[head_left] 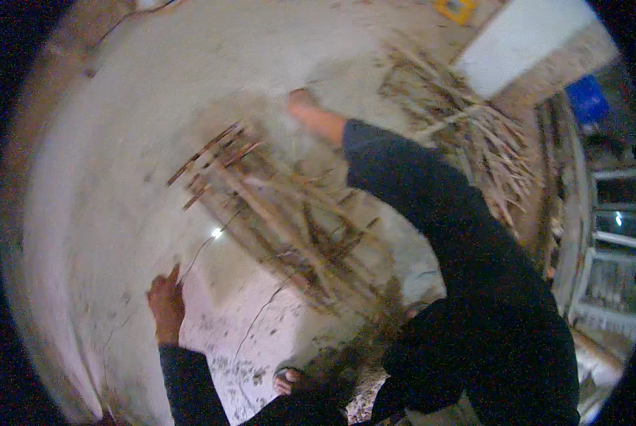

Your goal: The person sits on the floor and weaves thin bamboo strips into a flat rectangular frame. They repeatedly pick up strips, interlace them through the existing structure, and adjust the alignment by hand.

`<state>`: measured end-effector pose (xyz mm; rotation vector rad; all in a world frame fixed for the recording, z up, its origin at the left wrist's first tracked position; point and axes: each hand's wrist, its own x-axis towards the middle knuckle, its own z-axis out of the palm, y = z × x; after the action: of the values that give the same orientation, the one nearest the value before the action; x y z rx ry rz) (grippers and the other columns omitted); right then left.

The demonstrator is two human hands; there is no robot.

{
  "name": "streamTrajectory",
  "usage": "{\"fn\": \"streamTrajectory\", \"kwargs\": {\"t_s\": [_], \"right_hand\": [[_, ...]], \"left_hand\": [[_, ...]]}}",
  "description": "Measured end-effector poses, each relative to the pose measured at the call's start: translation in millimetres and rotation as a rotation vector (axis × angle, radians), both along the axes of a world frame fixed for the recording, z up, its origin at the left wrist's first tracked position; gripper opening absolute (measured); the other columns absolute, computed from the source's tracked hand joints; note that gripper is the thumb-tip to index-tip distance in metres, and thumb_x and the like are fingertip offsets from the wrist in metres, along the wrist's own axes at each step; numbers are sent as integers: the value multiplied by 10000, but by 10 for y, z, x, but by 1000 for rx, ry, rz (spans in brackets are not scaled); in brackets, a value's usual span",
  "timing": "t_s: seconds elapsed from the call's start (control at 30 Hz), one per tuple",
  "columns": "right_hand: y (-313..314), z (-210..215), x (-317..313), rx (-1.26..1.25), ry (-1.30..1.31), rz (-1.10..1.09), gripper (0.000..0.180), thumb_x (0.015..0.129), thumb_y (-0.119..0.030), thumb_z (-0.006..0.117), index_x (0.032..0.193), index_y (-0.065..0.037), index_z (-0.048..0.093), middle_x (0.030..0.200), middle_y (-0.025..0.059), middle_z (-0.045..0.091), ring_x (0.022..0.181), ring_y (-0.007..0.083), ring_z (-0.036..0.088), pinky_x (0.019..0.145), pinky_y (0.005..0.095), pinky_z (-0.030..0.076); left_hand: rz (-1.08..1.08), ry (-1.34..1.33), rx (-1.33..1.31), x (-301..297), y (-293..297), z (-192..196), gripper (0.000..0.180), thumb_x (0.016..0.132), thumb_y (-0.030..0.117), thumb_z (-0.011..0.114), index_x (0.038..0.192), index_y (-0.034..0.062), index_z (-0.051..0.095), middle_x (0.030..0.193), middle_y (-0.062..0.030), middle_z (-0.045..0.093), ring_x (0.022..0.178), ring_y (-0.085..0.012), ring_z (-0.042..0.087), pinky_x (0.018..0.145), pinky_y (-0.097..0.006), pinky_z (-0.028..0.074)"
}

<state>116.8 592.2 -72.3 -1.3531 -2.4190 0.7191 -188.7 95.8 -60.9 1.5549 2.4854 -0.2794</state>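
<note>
A loose bundle of thin wooden sticks (282,220) lies on the pale floor in front of me, with several short pieces crosswise at its far left end. My left hand (167,302) hovers left of the bundle, fingers partly apart, with nothing visible in it. A thin dark line runs from near its fingertips toward the sticks; I cannot tell whether it is a cord or a floor crack. My right hand (304,104) reaches out beyond the far end of the bundle. Motion blurs its fingers, so any thing held there is not discernible.
More sticks (492,138) lie heaped at the far right, beside a white panel (524,42). A yellow object (455,10) and a blue container (586,101) are behind. A whitish frame (616,248) stands at the right. The floor (105,213) is cracked; my foot (284,383) shows below.
</note>
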Motion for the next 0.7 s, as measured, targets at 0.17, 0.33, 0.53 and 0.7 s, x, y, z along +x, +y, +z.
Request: {"fn": "streamTrajectory", "kwargs": {"t_s": [0.17, 0.33, 0.53, 0.7], "right_hand": [[-627, 566, 117, -96, -66, -7, 560, 1030, -414, 459, 1235, 78, 631, 1188, 303, 684, 1106, 467, 665, 976, 538, 524], [-1455, 1192, 1186, 69, 381, 309, 406, 983, -251, 572, 1308, -13, 618, 1178, 208, 695, 1006, 346, 678, 909, 427, 539], [-937, 1842, 3438, 468, -51, -146, 667, 819, -223, 747, 1427, -56, 527, 1247, 161, 664, 1131, 327, 644, 1020, 470, 494], [-856, 1428, 4856, -224, -462, -382, 955, 765, -312, 784, 1566, -37, 342, 1425, 259, 548, 1308, 373, 541, 1077, 476, 448]], "left_hand": [[-178, 68, 273, 240, -42, -61, 679, 915, 149, 712, 1542, 231, 467, 1265, -126, 579, 1222, -309, 543, 1014, -519, 417], [-230, 106, 313, 389, -124, 141, 669, 905, 93, 707, 1531, 160, 480, 1344, -155, 562, 1269, -333, 524, 1077, -498, 398], [-264, -25, 390, 543, -651, 1017, 529, 920, 104, 680, 1438, 144, 587, 1279, -165, 615, 1206, -356, 582, 1028, -487, 450], [-470, -326, -88, 605, -497, 2204, 407, 976, 207, 653, 1380, 161, 640, 1206, -222, 680, 1124, -419, 623, 945, -502, 508]]}}
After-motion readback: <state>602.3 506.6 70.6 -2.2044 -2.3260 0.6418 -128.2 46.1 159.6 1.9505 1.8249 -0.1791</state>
